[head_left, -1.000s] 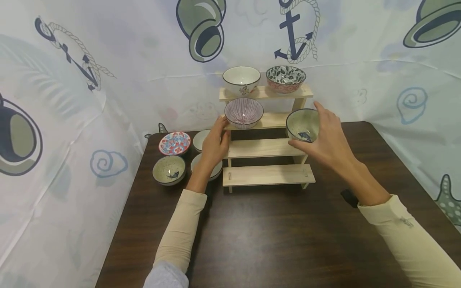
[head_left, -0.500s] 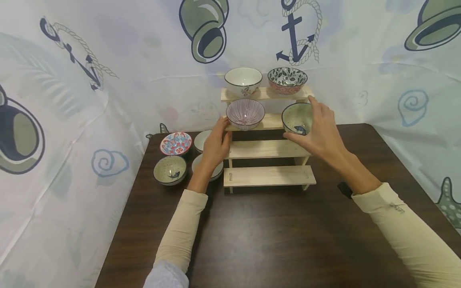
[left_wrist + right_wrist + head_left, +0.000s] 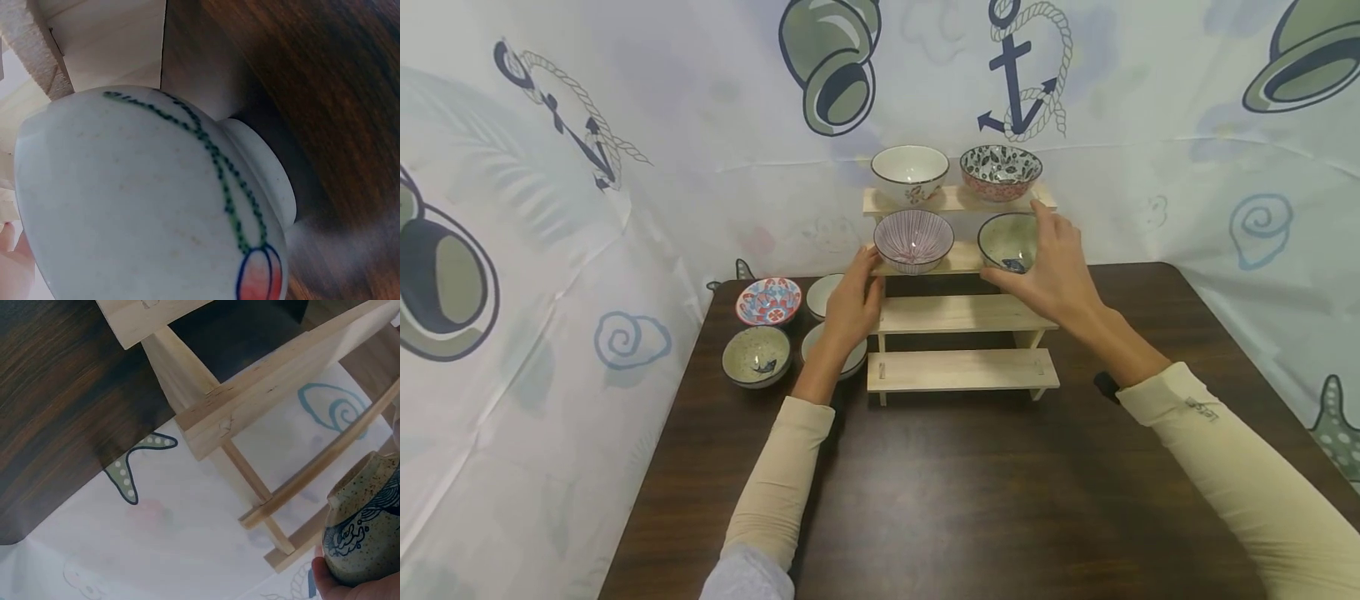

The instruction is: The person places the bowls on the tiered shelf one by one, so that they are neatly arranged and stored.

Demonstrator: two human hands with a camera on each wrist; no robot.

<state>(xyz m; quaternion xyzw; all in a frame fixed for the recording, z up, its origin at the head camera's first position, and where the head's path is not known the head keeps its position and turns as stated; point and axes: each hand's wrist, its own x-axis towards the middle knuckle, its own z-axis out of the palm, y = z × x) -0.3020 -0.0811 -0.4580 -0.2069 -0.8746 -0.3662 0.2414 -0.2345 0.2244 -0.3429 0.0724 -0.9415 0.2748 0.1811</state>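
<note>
My right hand (image 3: 1054,271) grips a green speckled bowl (image 3: 1006,240) by its side, thumb in front and fingers behind. It is at the right of the second shelf from the top of a wooden tiered stand (image 3: 962,369). In the right wrist view, the bowl (image 3: 365,528) shows a dark blue pattern and its foot apart from the nearest slat. My left hand (image 3: 852,304) is at the left end of that shelf, fingers fairly straight, beside a purple striped bowl (image 3: 913,240). Whether it touches that bowl I cannot tell.
A white bowl (image 3: 910,171) and a black-and-red patterned bowl (image 3: 1000,172) stand on the top shelf. Left on the dark table (image 3: 970,500) are a red-blue bowl (image 3: 768,301), another speckled bowl (image 3: 756,357) and two pale bowls, partly behind the left arm. A printed cloth (image 3: 737,100) hangs behind.
My right hand has carried the green speckled bowl leftward to the right part of the second shelf, nearer the purple striped bowl. The left hand has stayed at the shelf's end.
</note>
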